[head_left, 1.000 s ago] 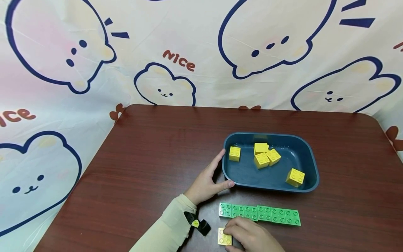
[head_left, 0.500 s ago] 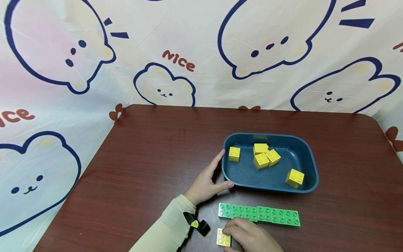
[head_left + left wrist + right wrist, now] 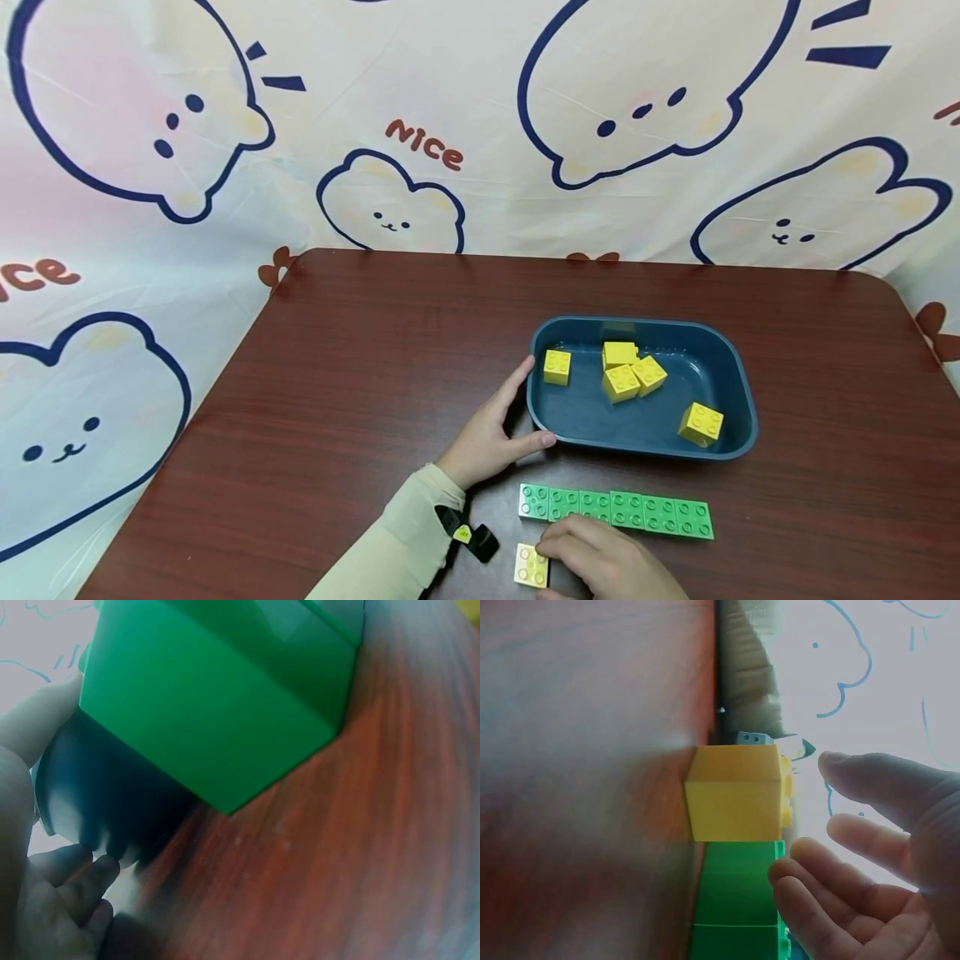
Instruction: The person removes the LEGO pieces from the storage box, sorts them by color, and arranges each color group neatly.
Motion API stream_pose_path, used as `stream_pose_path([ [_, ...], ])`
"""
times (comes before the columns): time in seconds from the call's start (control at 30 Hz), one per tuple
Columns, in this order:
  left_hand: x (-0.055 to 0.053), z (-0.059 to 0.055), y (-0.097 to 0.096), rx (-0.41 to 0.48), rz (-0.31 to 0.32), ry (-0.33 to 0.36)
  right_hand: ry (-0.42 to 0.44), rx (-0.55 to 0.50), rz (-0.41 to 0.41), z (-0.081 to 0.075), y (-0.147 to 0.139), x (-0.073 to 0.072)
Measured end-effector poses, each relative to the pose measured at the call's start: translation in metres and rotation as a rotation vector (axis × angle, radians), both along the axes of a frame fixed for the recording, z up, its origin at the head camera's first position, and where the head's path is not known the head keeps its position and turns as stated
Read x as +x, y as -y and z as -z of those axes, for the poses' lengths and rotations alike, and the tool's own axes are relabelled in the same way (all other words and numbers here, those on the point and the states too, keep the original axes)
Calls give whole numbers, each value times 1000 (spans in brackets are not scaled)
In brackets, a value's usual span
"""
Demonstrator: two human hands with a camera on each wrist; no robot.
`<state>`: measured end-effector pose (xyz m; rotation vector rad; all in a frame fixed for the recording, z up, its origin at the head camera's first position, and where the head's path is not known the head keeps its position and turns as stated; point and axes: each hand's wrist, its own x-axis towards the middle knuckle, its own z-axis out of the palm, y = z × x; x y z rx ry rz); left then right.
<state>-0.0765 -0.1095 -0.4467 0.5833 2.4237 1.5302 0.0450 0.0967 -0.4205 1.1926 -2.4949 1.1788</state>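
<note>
A smooth-sided, studded yellow block (image 3: 529,568) is set on the wood-grained table (image 3: 360,400) near a straight green block row (image 3: 660,515); it is flanked by the right hand (image 3: 606,560), digits parted; the round-cornered blue tray (image 3: 592,421) is touched by the left hand (image 3: 487,442), thumb spread.

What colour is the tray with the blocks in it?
The tray is dark blue, and it shows best in the head view.
</note>
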Motion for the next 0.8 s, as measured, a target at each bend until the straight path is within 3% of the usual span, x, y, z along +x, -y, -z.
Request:
stream_pose_path([
  [0.4,0,2,1,-5,4,-12,-9,-64,34,-16,-6,1],
  [0.8,-1,0,0,0,8,-15,8,-23,112,-30,-18,-4],
])
